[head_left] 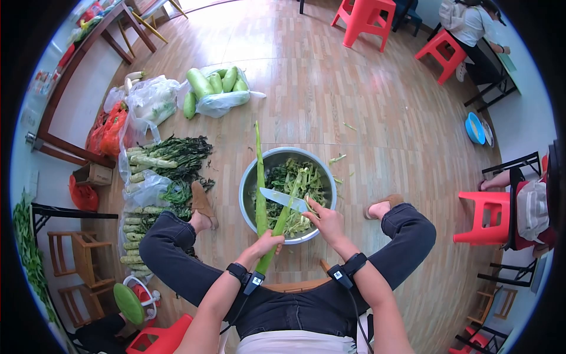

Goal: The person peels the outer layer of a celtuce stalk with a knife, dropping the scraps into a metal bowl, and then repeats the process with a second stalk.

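Note:
My left hand (269, 243) is wrapped round the lower part of long green celtuce stems (261, 200), two of them spreading apart upward like a V. In my right hand (324, 221) is a kitchen knife, its broad blade (274, 195) lying across the right-hand stem; the handle is mostly hidden by my fingers. Below both hands stands a round metal basin (243, 187) holding leafy trimmings and thin green peelings (295, 177). The stems reach over the basin's left side, one tip passing beyond its far rim.
Bundles of leafy celtuce (165, 156) lie on the floor to my left. Beyond them sit bagged pale-green gourds (203, 85) and a red bag (112, 133). On the right are a red stool (483, 215), a seated person and a blue basin (473, 128). Scraps (337, 158) litter the floor.

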The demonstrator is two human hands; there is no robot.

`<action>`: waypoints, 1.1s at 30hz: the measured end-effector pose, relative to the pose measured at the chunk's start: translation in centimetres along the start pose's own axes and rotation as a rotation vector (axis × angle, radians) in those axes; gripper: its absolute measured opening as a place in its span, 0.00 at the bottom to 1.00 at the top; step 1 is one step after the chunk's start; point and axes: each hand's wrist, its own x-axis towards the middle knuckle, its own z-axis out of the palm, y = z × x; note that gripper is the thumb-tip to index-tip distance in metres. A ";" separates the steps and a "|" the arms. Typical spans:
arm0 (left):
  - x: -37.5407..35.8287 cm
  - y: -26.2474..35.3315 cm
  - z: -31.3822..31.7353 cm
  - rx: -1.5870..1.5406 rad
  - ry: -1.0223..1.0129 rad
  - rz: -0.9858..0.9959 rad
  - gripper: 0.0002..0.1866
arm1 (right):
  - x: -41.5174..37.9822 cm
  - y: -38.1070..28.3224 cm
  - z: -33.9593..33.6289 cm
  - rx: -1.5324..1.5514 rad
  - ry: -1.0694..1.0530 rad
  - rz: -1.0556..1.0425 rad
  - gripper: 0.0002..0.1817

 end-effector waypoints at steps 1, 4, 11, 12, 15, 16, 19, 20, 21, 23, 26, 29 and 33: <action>0.1 0.0 0.0 -0.004 -0.012 0.001 0.07 | 0.0 0.0 -0.1 -0.002 -0.013 0.010 0.25; 0.2 -0.2 -0.1 -0.011 -0.023 -0.004 0.06 | 0.2 0.3 0.0 0.022 -0.017 0.030 0.25; -0.3 0.2 0.4 0.000 -0.038 0.017 0.07 | 1.4 1.8 -0.5 0.228 0.117 0.091 0.24; -0.4 0.3 0.6 -0.005 -0.034 0.004 0.07 | 1.5 1.8 -0.7 0.228 0.117 0.090 0.24; -0.2 0.2 0.5 -0.013 -0.044 -0.008 0.06 | 1.6 1.7 -1.5 0.152 0.027 0.145 0.24; -0.2 0.2 0.5 -0.018 -0.057 -0.009 0.06 | 1.8 1.3 -1.8 0.135 0.011 0.194 0.24; -0.8 0.5 0.9 0.012 -0.065 -0.006 0.05 | 3.0 1.6 -2.9 0.112 0.046 0.319 0.23; -0.7 0.2 0.8 0.013 -0.065 -0.007 0.05 | 3.4 2.2 -3.4 0.102 0.099 0.396 0.23; -0.6 -0.4 0.7 0.031 -0.082 0.010 0.06 | 3.4 3.5 -3.3 0.103 0.101 0.397 0.23; -0.4 -0.5 0.7 0.053 -0.101 0.028 0.08 | 3.3 6.6 -2.4 0.202 0.295 0.263 0.22; -0.6 0.3 1.1 0.175 -0.042 -0.018 0.12 | 2.9 4.7 -3.1 0.273 0.173 0.283 0.23; -0.6 0.8 1.2 0.129 0.092 0.024 0.17 | 1.8 1.2 -3.0 0.275 0.008 0.332 0.23; 0.6 0.1 0.2 -0.008 0.128 0.201 0.23 | 0.3 1.2 -0.3 0.368 0.115 0.290 0.23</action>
